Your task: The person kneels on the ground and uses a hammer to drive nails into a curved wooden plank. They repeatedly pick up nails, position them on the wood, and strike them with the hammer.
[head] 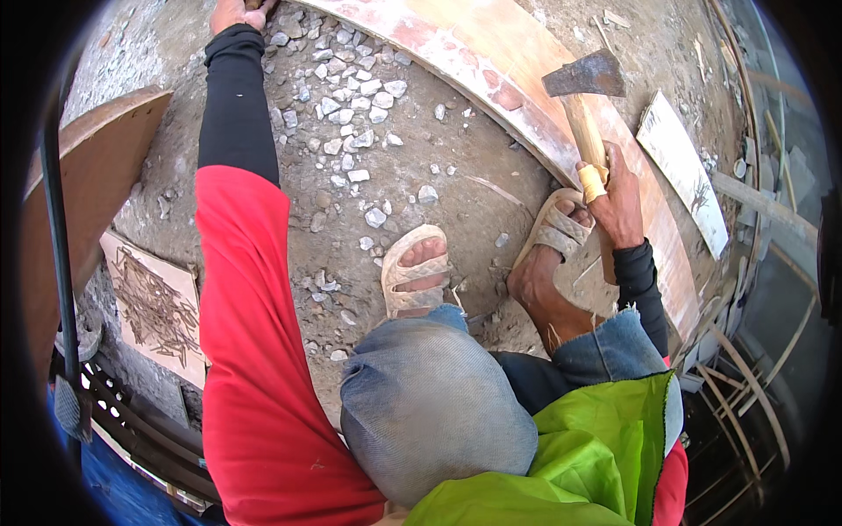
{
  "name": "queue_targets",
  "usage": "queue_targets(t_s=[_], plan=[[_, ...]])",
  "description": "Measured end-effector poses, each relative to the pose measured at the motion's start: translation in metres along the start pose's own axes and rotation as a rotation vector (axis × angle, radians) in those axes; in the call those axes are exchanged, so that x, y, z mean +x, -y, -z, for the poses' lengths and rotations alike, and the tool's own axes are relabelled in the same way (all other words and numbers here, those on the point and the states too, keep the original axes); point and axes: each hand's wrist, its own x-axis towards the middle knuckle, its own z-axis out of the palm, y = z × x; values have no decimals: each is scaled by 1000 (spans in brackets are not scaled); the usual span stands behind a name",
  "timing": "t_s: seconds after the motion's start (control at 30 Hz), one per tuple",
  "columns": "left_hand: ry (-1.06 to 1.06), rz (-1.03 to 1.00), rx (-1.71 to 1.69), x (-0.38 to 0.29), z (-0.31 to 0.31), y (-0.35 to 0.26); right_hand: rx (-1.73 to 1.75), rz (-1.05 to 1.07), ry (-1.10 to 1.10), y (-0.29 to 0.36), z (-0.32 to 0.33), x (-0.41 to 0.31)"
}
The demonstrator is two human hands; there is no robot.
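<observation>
My right hand (pixel 618 197) grips a hatchet by its wooden handle (pixel 581 125), with the dark, worn steel head (pixel 585 73) pointing up the view. Yellow wrapping (pixel 592 183) covers the thumb. Beneath the hatchet, a long plywood strip (pixel 526 49), smeared with whitish and reddish residue, lies on the dirt ground. At the top edge, my left hand (pixel 238 14) is stretched far out and partly cut off. Its fingers close around a brown object (pixel 253 3), mostly outside the view, so its kind cannot be told.
Broken stones (pixel 358 105) litter the dirt between my arms. Many nails (pixel 154 306) lie on a flat board at the left, below a brown wooden panel (pixel 105 141). A white-faced board (pixel 684 171) lies at right, near loose sticks (pixel 756 394). My sandaled feet (pixel 416 269) are close by.
</observation>
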Motion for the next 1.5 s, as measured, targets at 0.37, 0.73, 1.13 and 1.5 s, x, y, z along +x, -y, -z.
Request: queue_targets(t_s=[0.37,0.73,1.13,1.5], plan=[[-296,104,22,-40,-59,-13,42,-22,2,-19,6,-31],[309,285,-566,17,29,31,85,-100,-28,-28,3,-40],[-303,189,317,-32,-85,5,135,15,-16,-17,-2,-42],[243,281,-108,-5,-86,-22,150,8,-54,-30,-3,-52]])
